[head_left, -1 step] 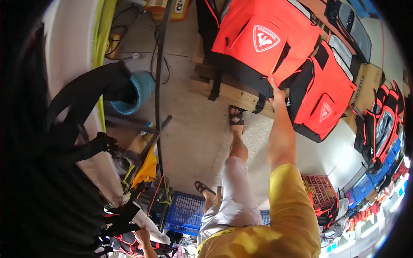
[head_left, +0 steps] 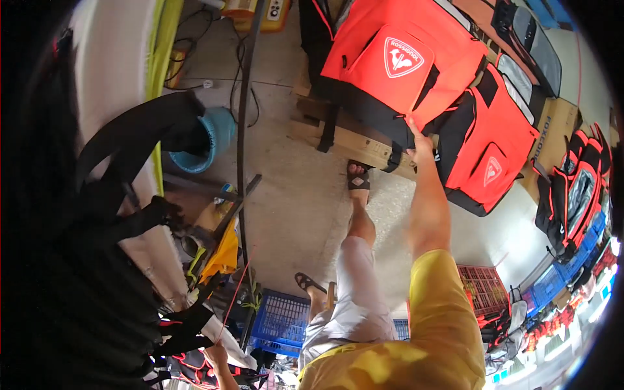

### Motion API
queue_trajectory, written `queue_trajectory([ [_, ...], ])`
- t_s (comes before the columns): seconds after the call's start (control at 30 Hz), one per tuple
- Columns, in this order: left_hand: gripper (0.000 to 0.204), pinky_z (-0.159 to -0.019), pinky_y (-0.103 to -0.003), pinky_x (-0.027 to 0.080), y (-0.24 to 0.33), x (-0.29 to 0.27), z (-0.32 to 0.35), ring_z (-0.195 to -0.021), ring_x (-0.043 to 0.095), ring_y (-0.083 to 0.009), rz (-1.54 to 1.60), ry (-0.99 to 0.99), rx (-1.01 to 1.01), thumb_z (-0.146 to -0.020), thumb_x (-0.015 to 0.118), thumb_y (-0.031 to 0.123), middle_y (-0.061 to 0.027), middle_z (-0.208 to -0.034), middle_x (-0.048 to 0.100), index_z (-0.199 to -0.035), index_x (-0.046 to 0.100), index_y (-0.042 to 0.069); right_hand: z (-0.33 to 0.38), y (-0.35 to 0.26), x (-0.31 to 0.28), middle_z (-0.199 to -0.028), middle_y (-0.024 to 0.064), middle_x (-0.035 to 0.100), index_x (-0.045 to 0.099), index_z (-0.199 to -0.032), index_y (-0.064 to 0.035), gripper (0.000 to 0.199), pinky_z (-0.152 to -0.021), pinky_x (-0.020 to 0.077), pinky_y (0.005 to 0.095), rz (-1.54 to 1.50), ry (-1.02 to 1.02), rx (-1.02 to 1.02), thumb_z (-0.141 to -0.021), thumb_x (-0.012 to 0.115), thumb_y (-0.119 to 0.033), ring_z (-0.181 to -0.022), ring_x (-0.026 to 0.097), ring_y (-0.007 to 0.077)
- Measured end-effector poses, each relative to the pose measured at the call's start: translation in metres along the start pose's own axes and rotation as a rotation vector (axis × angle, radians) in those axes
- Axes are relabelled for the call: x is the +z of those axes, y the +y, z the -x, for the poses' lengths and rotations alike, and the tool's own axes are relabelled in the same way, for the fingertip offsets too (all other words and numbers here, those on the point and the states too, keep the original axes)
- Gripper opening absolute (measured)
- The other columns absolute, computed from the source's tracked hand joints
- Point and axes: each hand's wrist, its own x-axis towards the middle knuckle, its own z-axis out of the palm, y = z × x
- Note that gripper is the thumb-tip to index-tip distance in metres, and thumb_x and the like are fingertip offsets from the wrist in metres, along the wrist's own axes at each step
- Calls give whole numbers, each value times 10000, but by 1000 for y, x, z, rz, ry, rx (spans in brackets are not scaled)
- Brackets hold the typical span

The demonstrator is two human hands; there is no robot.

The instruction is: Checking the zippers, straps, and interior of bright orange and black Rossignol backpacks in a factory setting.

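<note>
Right hand (head_left: 419, 144): arm in a yellow sleeve (head_left: 442, 305) reaches forward; fingers (head_left: 412, 127) curl narrow on the lower edge of the large red and black bag (head_left: 396, 58), touching it where red fabric meets the black base; whether they grip it firmly I cannot tell

Left hand (head_left: 216, 355): low at the frame's bottom edge, close to black straps (head_left: 185, 328); the state of its fingers cannot be told, being small and partly hidden

Large red and black bag: directly above and against the right fingers, resting on a wooden pallet (head_left: 344, 140), with a white emblem on its front pocket

Second red and black bag (head_left: 487, 149): just beside the right fingers on their right, leaning against the first bag

Black strap (head_left: 328, 127): hangs from the large bag over the pallet edge, left of the right fingers

Sandalled foot (head_left: 357, 179): on the concrete floor (head_left: 292, 195), just below and left of the right fingers, at the pallet's edge

Blue bucket (head_left: 211, 140): well left of the right fingers

Blue crate (head_left: 283, 322): on the floor, just right of the left hand

Red crate (head_left: 484, 286): well below the right fingers, beside the sleeve

Red and black backpacks (head_left: 575, 188): far right of the right fingers, by the wall
</note>
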Motion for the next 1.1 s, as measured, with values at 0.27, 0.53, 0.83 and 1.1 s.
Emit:
queue_trajectory([
  [0.27,294,-752,-551,567,0,14,-7,-835,731,-476,53,132,140,-795,843,204,-295,-844,726,-845,735,-66,114,-60,20,-1120,59,686,620,-1270,-95,525,-715,518,480,-91,50,-154,-850,853,-308,-933,655,229],
  [0.53,462,-1088,-597,406,-21,113,-35,-1348,498,-473,10,518,469,-894,787,316,-264,-1299,612,-1171,645,-25,362,-110,-51,-1147,99,720,644,-1284,-13,492,-844,584,387,-235,-234,-729,-818,793,-57,-1022,692,214],
  [0.83,439,-850,-493,581,10,37,114,-969,740,-411,869,691,569,-1000,668,456,-227,-1031,757,-1140,735,45,732,50,-301,-1364,165,634,476,-1495,48,719,-1059,519,402,-38,-619,-1193,-823,723,-25,-1213,650,271],
  [1.1,1078,-1143,-529,413,57,43,255,-1465,448,-338,1577,-1530,566,-858,515,914,-127,-1662,407,-1613,419,151,903,174,-454,-1496,208,531,428,-1541,73,946,-1222,338,423,181,-253,-1600,-740,794,-272,-1385,515,305],
])
